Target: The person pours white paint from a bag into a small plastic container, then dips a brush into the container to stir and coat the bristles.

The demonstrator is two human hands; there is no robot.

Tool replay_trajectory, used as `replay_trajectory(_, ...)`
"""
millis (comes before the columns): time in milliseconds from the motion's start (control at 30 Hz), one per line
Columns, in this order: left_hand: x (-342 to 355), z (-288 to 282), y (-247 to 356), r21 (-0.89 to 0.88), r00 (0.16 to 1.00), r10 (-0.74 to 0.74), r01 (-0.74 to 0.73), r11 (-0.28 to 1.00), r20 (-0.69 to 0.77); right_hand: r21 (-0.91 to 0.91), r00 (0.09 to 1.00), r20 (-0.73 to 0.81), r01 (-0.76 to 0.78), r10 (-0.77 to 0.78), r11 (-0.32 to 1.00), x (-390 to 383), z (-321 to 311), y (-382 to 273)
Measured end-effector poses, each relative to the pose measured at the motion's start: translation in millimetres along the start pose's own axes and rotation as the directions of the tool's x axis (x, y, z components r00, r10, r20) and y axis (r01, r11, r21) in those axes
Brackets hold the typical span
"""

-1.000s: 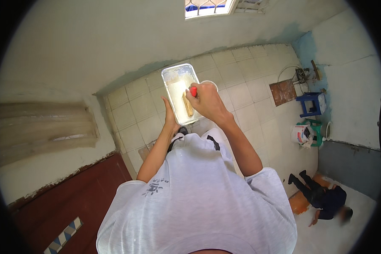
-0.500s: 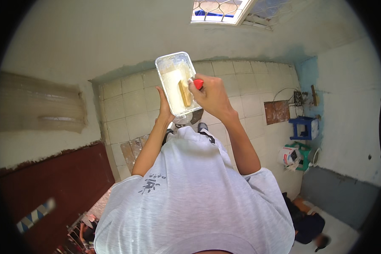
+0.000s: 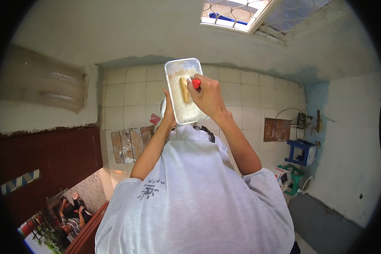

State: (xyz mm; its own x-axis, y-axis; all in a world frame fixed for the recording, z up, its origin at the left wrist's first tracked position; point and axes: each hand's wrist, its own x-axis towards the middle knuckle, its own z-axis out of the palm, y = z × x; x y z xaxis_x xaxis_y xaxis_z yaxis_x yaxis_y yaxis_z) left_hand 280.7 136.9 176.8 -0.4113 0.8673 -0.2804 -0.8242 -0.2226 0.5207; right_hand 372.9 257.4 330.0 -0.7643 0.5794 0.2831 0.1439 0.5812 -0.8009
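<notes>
In front of my chest is a white rectangular tray [image 3: 170, 91] coated with cream-white paint or paste. My left hand [image 3: 169, 111] supports it along its left side, with the thumb up by the rim and the other fingers hidden beneath. My right hand [image 3: 210, 95] is closed around the red handle of a tool [image 3: 184, 89] with a yellowish bar-shaped head. That head lies lengthwise in the tray, against the wet material. Whether it is a roller or a brush I cannot make out.
On the left are a low wooden bench [image 3: 129, 146] and a dark red door [image 3: 51, 161]; people [image 3: 74, 218] sit beyond it. Rightward stand a blue stool [image 3: 302, 152], a green stool [image 3: 293, 180] and a white bucket [image 3: 280, 174]. A barred window [image 3: 233, 15] opens in the far wall.
The view has shifted, showing more of the doorway and bench at left. Inside the tray, the tool's head has moved slightly toward the far end. Both hands keep their hold.
</notes>
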Motion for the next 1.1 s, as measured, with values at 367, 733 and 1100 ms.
replay_trajectory(367, -12.5, 11.3, -12.3, 0.008, 0.997, 0.028, -0.027, 1.000, -0.076, 0.037, 0.984, 0.176, -0.001, -0.006, 0.999, -9.2, -39.8, -14.6)
replay_trajectory(733, -26.3, 24.9, -18.9, 0.018, 0.987, 0.098, -0.096, 0.995, -0.126, -0.026, 0.956, 0.280, 0.103, -0.092, 0.994, -12.5, -31.0, 2.2)
replay_trajectory(1100, -31.0, 7.7, -3.5, 0.038, 0.976, 0.145, -0.140, 0.989, -0.164, -0.002, 0.955, 0.285, 0.080, -0.076, 0.997, -21.9, -3.0, -9.0)
